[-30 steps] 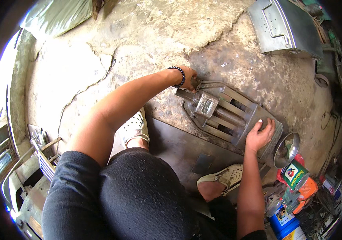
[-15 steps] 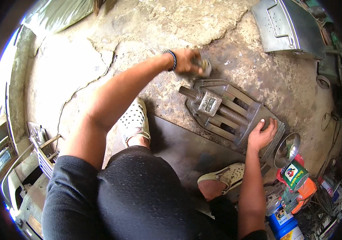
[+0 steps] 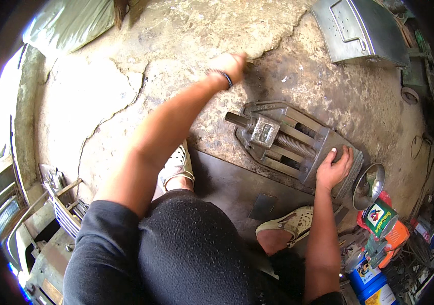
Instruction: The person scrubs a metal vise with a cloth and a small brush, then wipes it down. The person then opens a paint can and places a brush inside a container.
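I see thru the head cam a rough, cracked beige concrete floor, w/ a flat dark-grey metal sheet on it. The heavy grey metal vise w/ a thick threaded screw lies at the upper-R edge of this sheet. A grey metal box w/ a bent handle is at upper R, apart from the vise. A round, shiny metal bowl is just beside the vise's R end. The R hand is open, resting on the vise's end block. The L hand is beyond the vise's other end, not touching it; b/c of blur, I can't tell if it grips smth. On its wrist is a thin dark bracelet.
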Demonstrator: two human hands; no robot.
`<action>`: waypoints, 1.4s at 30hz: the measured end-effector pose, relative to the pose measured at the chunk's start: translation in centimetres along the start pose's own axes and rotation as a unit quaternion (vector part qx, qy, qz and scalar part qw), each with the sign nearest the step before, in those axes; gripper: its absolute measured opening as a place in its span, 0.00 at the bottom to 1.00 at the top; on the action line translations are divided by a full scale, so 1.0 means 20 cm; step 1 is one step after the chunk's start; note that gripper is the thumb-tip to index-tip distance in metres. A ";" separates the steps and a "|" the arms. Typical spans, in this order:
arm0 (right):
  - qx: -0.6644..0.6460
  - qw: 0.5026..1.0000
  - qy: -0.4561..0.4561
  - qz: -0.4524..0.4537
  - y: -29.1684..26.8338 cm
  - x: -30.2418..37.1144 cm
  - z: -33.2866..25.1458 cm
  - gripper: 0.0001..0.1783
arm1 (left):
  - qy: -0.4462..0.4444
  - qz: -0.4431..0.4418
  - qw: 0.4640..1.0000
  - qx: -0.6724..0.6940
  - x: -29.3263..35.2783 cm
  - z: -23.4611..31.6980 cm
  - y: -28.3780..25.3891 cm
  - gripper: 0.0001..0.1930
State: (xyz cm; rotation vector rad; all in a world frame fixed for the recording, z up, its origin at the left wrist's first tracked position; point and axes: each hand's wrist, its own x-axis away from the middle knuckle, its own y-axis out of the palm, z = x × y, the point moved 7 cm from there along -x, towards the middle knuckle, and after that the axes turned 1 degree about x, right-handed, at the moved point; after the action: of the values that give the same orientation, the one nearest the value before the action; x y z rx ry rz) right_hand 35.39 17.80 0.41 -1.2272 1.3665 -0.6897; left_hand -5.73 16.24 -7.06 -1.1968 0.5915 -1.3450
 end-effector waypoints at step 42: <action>-0.044 0.997 0.048 -0.034 -0.03 0.01 0.04 0.21 | 0.181 -0.327 0.911 -0.175 -0.37 1.14 0.50 0.30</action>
State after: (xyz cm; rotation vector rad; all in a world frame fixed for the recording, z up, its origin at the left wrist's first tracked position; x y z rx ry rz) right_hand 36.39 17.76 0.69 -1.3302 1.4537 -0.7514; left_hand 17.09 28.17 -10.30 -1.5248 0.7518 -2.1285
